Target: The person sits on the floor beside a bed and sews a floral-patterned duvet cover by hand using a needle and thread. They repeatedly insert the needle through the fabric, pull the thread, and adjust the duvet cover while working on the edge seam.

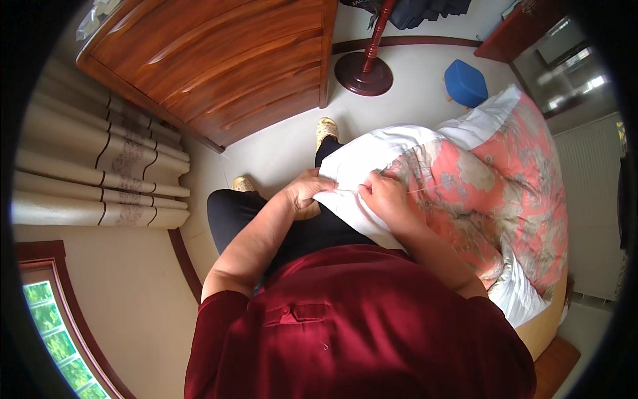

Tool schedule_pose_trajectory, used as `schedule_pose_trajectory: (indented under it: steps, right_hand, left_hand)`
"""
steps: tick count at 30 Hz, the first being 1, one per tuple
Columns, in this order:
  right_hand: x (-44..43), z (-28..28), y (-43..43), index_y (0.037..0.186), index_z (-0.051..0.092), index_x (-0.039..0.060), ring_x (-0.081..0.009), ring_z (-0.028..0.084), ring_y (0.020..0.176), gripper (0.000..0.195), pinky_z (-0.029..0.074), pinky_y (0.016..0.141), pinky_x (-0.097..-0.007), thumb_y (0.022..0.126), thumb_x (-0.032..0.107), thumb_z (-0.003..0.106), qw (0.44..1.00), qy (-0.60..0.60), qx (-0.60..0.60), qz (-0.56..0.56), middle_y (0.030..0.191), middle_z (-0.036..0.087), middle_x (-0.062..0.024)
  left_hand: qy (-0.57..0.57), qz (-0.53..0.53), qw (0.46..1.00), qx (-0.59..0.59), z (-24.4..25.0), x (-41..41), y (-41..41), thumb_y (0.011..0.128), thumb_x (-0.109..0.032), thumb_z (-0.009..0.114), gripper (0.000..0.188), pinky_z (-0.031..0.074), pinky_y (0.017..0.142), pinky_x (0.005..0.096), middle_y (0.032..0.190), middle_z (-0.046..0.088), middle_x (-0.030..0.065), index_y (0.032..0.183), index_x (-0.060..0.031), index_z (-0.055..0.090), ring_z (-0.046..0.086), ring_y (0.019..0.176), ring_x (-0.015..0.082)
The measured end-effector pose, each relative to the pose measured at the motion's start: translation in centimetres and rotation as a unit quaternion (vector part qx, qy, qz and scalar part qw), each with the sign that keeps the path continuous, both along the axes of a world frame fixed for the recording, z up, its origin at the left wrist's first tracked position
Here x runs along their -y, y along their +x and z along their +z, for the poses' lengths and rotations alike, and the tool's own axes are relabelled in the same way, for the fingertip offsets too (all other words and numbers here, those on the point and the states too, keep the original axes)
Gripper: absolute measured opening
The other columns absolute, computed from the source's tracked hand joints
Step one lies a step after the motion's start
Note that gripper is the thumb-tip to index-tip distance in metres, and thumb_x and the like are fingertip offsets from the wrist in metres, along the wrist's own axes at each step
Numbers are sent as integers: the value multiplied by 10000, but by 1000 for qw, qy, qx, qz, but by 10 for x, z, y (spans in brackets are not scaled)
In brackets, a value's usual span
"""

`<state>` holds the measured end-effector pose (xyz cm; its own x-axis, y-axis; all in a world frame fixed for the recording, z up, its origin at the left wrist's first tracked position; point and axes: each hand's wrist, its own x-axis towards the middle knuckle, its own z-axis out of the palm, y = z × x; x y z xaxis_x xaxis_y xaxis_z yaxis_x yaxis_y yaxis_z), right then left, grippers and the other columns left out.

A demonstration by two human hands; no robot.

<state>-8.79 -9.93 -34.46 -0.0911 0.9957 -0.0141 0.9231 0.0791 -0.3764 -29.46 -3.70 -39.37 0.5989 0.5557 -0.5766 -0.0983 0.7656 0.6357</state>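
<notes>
A quilt (463, 184) with a pink and grey floral face and white backing lies over the lap and to the right. Its white border (369, 149) reaches between the hands. My left hand (310, 188) grips the edge of the white cloth, thumb on top. Close to its right, my right hand (381, 192) is closed at the same white edge, fingertips pinched together. A thin pale thread (423, 189) runs from around the right hand across the floral face. Whether a needle is between the fingertips is too small to tell.
A wooden chest of drawers (214, 75) stands ahead to the left, beside long beige curtains (129, 174). The round base of a wooden stand (364, 75) and a blue stool (465, 84) are on the tiled floor ahead. A light wooden surface (543, 331) shows beneath the quilt at right.
</notes>
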Motion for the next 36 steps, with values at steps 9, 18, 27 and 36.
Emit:
schedule_pose_trajectory:
  steps: [9,18,27,36]
  right_hand:
    - [3,-16,9,794,560,47,-358,604,670,171,462,662,-472,824,210,517,992,75,-105,4,696,616,-176]
    - [5,-21,16,808,565,38,-321,603,708,112,470,643,-406,768,131,611,984,55,-169,-10,722,617,-149]
    - [11,6,32,904,553,53,-67,502,671,49,409,584,-214,868,82,568,853,-69,-504,-117,790,570,1]
    - [48,36,48,1049,519,66,-69,471,683,160,394,638,-223,918,158,508,906,-59,-409,94,775,512,0]
  left_hand:
    - [-42,164,985,13,3,19,40,790,-43,497,370,503,826,380,1050,601,161,1151,41,492,604,941,255]
    - [-56,-20,994,90,21,17,27,731,-137,671,299,480,862,348,975,642,84,993,1,626,607,937,194]
    - [-63,-76,995,31,5,3,30,754,-94,669,305,513,799,336,966,645,95,1037,0,606,625,880,192]
    - [-78,-48,993,70,51,5,39,745,-82,683,366,496,851,363,1036,636,127,1079,36,588,623,925,222]
